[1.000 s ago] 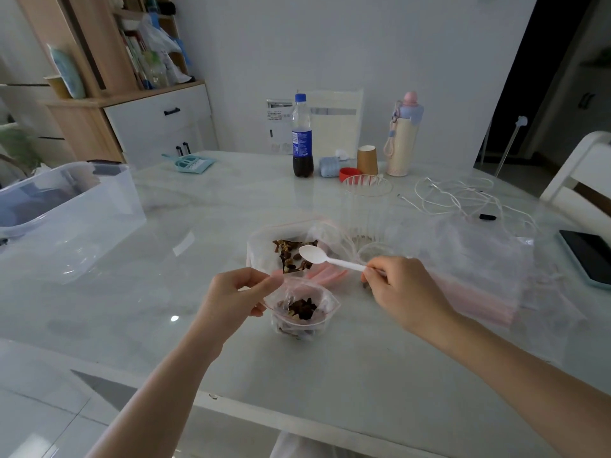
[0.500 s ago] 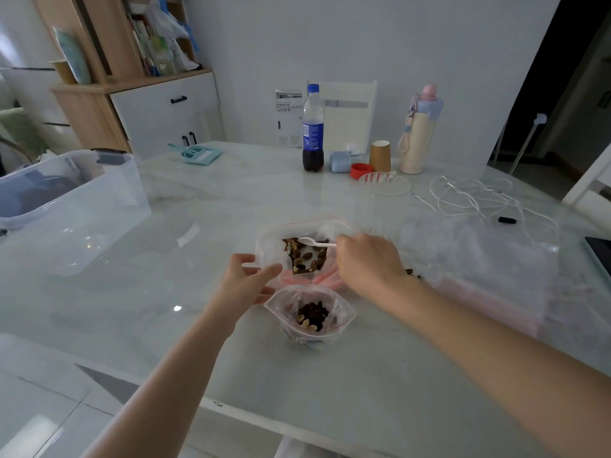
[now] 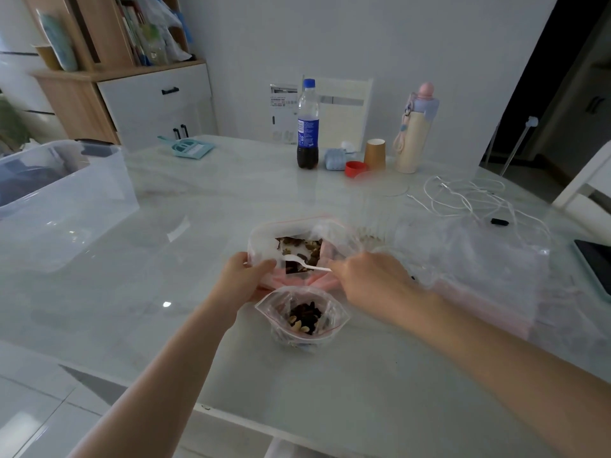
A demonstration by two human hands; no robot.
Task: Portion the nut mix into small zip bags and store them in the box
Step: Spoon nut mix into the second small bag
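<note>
A large zip bag of nut mix [image 3: 264, 236] lies open at the table's middle, brown nuts showing inside. My left hand [image 3: 243, 279] pinches its near left edge. My right hand [image 3: 367, 276] holds a white plastic spoon [image 3: 302, 262], whose bowl is inside the large bag over the nuts. Just in front stands a small clear zip bag [image 3: 302, 317], open at the top and partly filled with nuts; neither hand touches it. A clear plastic storage box [image 3: 62, 200] stands at the table's left edge.
A pile of empty clear zip bags [image 3: 479, 269] lies to the right, white cables [image 3: 469, 196] behind it. A cola bottle [image 3: 307, 125], paper cup [image 3: 375, 153], red lid [image 3: 355, 168] and cream flask [image 3: 415, 130] line the far side. A dark tablet [image 3: 595, 262] sits at the right edge.
My right hand has carried the spoon from above the small bag into the large bag. My left hand has let go of the small bag's rim and taken the large bag's edge.
</note>
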